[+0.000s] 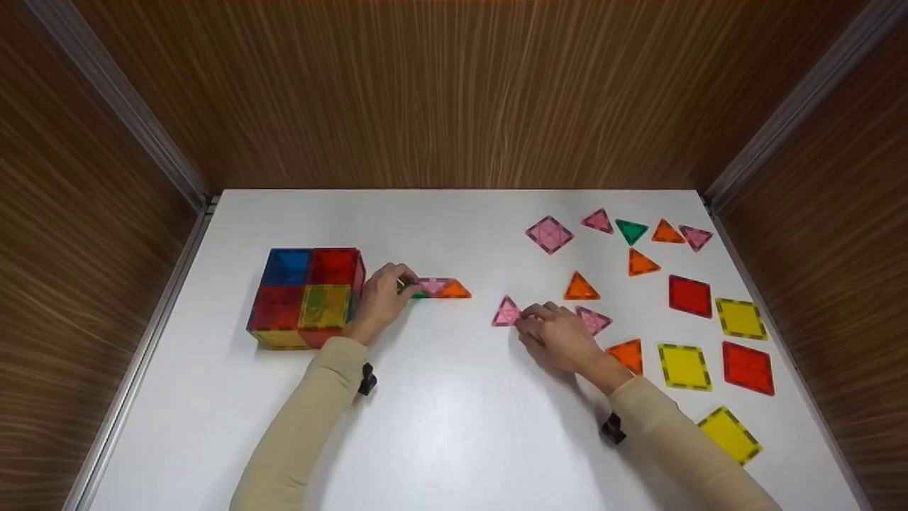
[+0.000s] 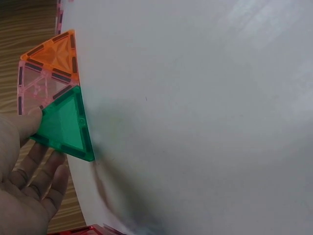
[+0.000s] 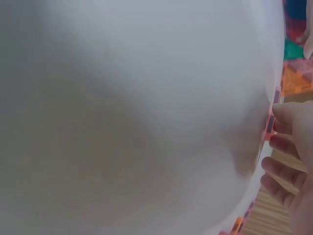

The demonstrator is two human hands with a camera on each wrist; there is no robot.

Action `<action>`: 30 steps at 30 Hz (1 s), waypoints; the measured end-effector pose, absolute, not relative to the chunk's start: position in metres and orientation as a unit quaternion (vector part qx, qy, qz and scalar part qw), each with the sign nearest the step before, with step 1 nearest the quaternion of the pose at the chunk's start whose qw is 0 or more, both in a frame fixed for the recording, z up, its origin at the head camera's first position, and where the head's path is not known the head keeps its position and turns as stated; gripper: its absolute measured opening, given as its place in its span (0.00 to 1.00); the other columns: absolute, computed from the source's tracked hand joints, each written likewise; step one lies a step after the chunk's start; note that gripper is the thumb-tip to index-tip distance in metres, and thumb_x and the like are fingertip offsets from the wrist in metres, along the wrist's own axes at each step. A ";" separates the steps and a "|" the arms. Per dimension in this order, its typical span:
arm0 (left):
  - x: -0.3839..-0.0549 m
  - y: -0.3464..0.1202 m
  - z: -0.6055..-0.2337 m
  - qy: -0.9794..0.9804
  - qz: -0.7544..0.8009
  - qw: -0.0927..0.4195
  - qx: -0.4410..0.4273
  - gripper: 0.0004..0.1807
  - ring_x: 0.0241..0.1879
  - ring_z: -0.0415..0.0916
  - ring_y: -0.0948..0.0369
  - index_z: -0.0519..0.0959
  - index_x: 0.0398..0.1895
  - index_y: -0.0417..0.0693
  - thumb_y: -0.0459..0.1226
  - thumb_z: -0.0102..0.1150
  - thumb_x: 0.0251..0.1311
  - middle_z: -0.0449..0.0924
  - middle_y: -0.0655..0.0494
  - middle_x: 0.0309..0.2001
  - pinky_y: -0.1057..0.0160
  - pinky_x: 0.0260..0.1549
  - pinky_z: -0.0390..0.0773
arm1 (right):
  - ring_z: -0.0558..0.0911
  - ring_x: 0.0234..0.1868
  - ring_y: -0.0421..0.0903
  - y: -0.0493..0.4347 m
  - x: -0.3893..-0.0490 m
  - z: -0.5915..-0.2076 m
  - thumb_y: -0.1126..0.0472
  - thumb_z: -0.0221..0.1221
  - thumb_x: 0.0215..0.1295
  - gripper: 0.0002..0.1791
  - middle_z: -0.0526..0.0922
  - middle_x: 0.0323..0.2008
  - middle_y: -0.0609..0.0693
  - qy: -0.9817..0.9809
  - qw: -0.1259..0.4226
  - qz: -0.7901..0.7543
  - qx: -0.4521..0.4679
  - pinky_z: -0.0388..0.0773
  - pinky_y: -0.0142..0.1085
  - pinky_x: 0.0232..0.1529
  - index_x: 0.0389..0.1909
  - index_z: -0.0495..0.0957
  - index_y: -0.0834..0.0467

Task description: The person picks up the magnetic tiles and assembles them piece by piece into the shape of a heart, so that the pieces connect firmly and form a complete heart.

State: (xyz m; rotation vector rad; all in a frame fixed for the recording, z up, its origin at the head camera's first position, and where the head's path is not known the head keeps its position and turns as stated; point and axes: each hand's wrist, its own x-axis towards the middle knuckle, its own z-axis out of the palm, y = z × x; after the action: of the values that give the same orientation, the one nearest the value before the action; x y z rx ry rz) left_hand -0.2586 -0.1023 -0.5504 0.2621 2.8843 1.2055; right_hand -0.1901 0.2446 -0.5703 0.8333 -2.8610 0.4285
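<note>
With thumb and fingers, my left hand [image 1: 383,294] pinches a green triangular magnetic tile [image 2: 66,125]. That tile joins edge to edge with a pink triangular tile [image 2: 34,88] and an orange triangular tile [image 2: 56,54], forming a short strip. To the right of the strip, my right hand [image 1: 559,337] pinches the corner of another pink triangular tile [image 1: 506,313] low over the white table. The right wrist view shows this tile only as a thin edge. Just left of my left hand stands a box [image 1: 280,341] built of coloured square tiles.
Beside my right hand lie a pink triangle [image 1: 593,321] and orange triangles [image 1: 582,287]. Farther right are red squares [image 1: 689,296] and yellow squares [image 1: 684,367]. A pink square [image 1: 550,234] and several small triangles lie at the back right. Wood-patterned panels [image 1: 454,92] enclose the table.
</note>
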 end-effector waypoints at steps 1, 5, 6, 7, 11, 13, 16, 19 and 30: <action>-0.258 -0.103 -0.551 0.919 0.384 0.001 0.083 0.11 0.50 0.79 0.50 0.84 0.50 0.47 0.39 0.68 0.69 0.84 0.45 0.51 0.53 0.61 0.82 | 0.84 0.51 0.51 0.244 -0.189 -0.571 0.56 0.68 0.72 0.11 0.89 0.52 0.50 -0.949 0.064 0.143 0.274 0.86 0.45 0.49 0.51 0.90 0.52; -0.258 -0.104 -0.551 0.919 0.385 -0.002 0.083 0.11 0.49 0.78 0.50 0.85 0.50 0.47 0.40 0.69 0.69 0.84 0.46 0.51 0.53 0.60 0.82 | 0.84 0.52 0.51 0.244 -0.188 -0.571 0.56 0.67 0.72 0.12 0.89 0.53 0.49 -0.951 0.054 0.152 0.264 0.86 0.45 0.50 0.53 0.89 0.51; -0.258 -0.104 -0.551 0.919 0.384 -0.002 0.083 0.11 0.49 0.78 0.50 0.85 0.50 0.47 0.40 0.69 0.69 0.84 0.46 0.51 0.53 0.60 0.82 | 0.84 0.53 0.51 0.245 -0.188 -0.571 0.55 0.67 0.72 0.13 0.88 0.54 0.49 -0.951 0.052 0.154 0.262 0.86 0.45 0.51 0.54 0.89 0.51; -0.259 -0.104 -0.551 0.919 0.384 -0.005 0.084 0.11 0.48 0.79 0.50 0.85 0.50 0.46 0.40 0.69 0.68 0.84 0.45 0.50 0.53 0.59 0.82 | 0.84 0.53 0.51 0.247 -0.188 -0.571 0.55 0.67 0.72 0.14 0.88 0.55 0.49 -0.951 0.050 0.159 0.261 0.86 0.46 0.52 0.55 0.89 0.51; -0.257 -0.105 -0.550 0.921 0.379 -0.022 0.085 0.15 0.52 0.79 0.49 0.84 0.54 0.45 0.40 0.70 0.68 0.84 0.44 0.52 0.51 0.61 0.81 | 0.84 0.56 0.52 0.261 -0.186 -0.567 0.55 0.68 0.72 0.18 0.87 0.57 0.51 -0.950 0.048 0.177 0.251 0.86 0.48 0.53 0.59 0.87 0.52; -0.254 -0.104 -0.548 0.920 0.381 -0.043 0.088 0.18 0.56 0.78 0.47 0.83 0.57 0.44 0.41 0.71 0.68 0.83 0.43 0.54 0.49 0.64 0.80 | 0.84 0.58 0.54 0.272 -0.184 -0.564 0.55 0.68 0.71 0.20 0.86 0.58 0.53 -0.953 0.045 0.187 0.233 0.85 0.51 0.56 0.61 0.85 0.54; -0.242 -0.099 -0.543 0.915 0.382 -0.072 0.107 0.21 0.59 0.76 0.47 0.81 0.61 0.44 0.42 0.69 0.69 0.81 0.44 0.57 0.49 0.66 0.79 | 0.82 0.61 0.56 0.293 -0.179 -0.559 0.53 0.69 0.70 0.22 0.84 0.61 0.55 -0.962 0.034 0.194 0.190 0.83 0.54 0.62 0.63 0.84 0.55; -0.226 -0.084 -0.537 0.912 0.371 -0.087 0.154 0.20 0.58 0.76 0.48 0.81 0.61 0.45 0.41 0.68 0.70 0.81 0.45 0.55 0.49 0.63 0.81 | 0.80 0.61 0.56 0.316 -0.174 -0.556 0.53 0.71 0.68 0.25 0.82 0.63 0.55 -0.969 0.020 0.196 0.149 0.82 0.54 0.64 0.65 0.83 0.55; -0.197 -0.003 -0.554 0.917 0.267 0.035 0.294 0.19 0.59 0.79 0.54 0.82 0.62 0.48 0.45 0.64 0.74 0.82 0.51 0.57 0.58 0.66 0.80 | 0.78 0.62 0.62 0.355 -0.168 -0.558 0.49 0.73 0.65 0.33 0.78 0.65 0.61 -0.981 -0.024 0.166 0.097 0.81 0.60 0.63 0.68 0.78 0.57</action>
State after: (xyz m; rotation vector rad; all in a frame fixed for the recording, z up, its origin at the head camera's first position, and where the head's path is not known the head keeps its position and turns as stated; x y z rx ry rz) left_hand -0.1970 -0.0031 -0.5544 0.9052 2.8188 0.8197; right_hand -0.1677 0.3547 -0.5579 0.3084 -3.1295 0.5308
